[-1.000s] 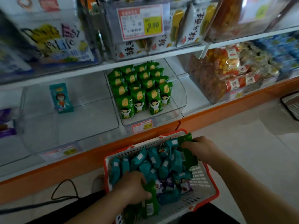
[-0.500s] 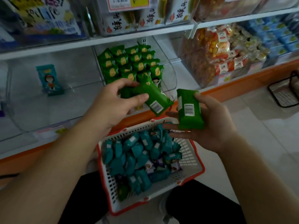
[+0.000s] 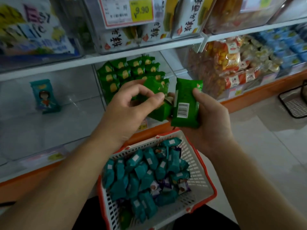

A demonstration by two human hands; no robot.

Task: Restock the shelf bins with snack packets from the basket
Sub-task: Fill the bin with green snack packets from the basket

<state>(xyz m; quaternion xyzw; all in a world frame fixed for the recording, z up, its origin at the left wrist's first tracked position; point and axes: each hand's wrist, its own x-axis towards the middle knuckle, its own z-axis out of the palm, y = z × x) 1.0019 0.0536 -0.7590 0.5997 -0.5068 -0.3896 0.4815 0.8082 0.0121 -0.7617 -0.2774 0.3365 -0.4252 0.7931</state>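
My left hand point(image 3: 127, 110) grips a green snack packet point(image 3: 157, 100) between thumb and fingers, in front of the clear bin point(image 3: 167, 63) that holds rows of upright green packets point(image 3: 126, 72). My right hand point(image 3: 211, 120) holds a second green packet point(image 3: 186, 103) upright, barcode side toward me. Both packets nearly touch. Below them the white basket with a red rim point(image 3: 197, 170) rests on my lap, filled with several teal packets point(image 3: 146, 173) and a few purple ones.
The clear bin at left point(image 3: 69, 113) holds a single upright teal packet point(image 3: 44, 97). A bin of orange and red snack bags point(image 3: 232, 67) stands at right. An orange shelf edge point(image 3: 259, 88) runs below. A black wire basket point(image 3: 294, 103) sits on the tiled floor at far right.
Both hands came up out of the basket, each with a green packet, and moved toward the green-packet bin. My left hand has turned its packet more upright.
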